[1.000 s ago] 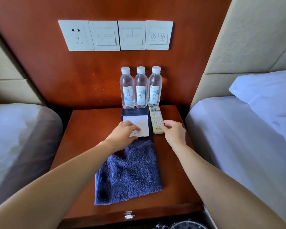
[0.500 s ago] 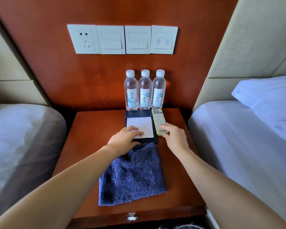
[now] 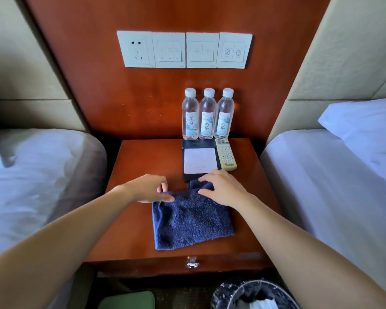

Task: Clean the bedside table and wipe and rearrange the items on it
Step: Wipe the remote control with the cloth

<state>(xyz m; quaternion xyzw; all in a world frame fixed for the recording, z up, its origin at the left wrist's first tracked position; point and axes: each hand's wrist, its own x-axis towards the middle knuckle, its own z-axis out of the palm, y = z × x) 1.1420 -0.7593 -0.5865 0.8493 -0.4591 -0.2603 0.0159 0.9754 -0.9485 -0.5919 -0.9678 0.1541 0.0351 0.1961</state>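
A dark blue towel (image 3: 192, 221) lies on the front half of the wooden bedside table (image 3: 143, 166), its far edge bunched up. My left hand (image 3: 148, 189) is at the towel's far left corner, thumb on the cloth and fingers curled just beyond the edge. My right hand (image 3: 222, 189) pinches the bunched far edge between fingers and thumb. Behind the towel lie a dark notepad holder with white paper (image 3: 198, 161) and a cream remote (image 3: 226, 155) side by side. Three water bottles (image 3: 207, 114) stand in a row against the back panel.
Beds flank the table on the left (image 3: 31, 175) and right (image 3: 332, 175). A socket and switch panel (image 3: 185, 50) is on the wall above. Below the table front, with its drawer handle (image 3: 192, 264), are a lined bin (image 3: 250, 295) and a green object (image 3: 127, 301).
My left hand left the notepad and my right hand left the remote. Both drew back toward me onto the towel's far edge. The view pulled back and tilted down.
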